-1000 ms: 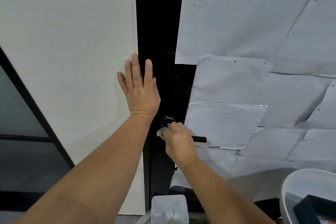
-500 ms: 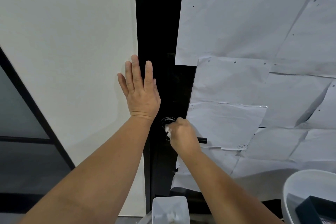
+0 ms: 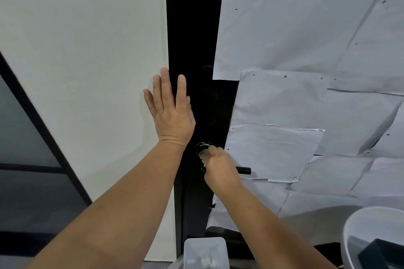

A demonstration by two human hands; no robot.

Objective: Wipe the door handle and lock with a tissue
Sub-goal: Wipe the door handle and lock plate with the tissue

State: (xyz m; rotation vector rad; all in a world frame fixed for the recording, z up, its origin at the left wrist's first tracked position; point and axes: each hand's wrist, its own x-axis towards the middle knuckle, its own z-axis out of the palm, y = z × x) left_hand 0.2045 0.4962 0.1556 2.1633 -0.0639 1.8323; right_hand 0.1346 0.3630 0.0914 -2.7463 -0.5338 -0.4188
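pressing hand: the left hand [image 3: 172, 113] lies flat with straight fingers, partly on the white wall [image 3: 83, 61] and partly on the black door frame [image 3: 194, 28], holding nothing.
far left: a dark glass panel with black bars [image 3: 24, 148] slants beside the white wall.
lock: a round black lock ring [image 3: 202, 146] sits on the frame just below the left wrist, touching the right fingertips.
tissue: a small white tissue [image 3: 203, 165] peeks out under the right hand, mostly hidden.
wiping hand: the right hand [image 3: 219, 167] is curled around the tissue, pressed at the base of the handle beside the lock.
door handle: a black lever [image 3: 243, 170] sticks out to the right from behind the right hand.
door covering: overlapping white paper sheets [image 3: 306, 72] cover the door right of the frame.
bottom centre: a white tissue box [image 3: 205, 251] sits below the right forearm.
bottom right: a white bin [image 3: 360, 225] holds a dark box [image 3: 382, 253].
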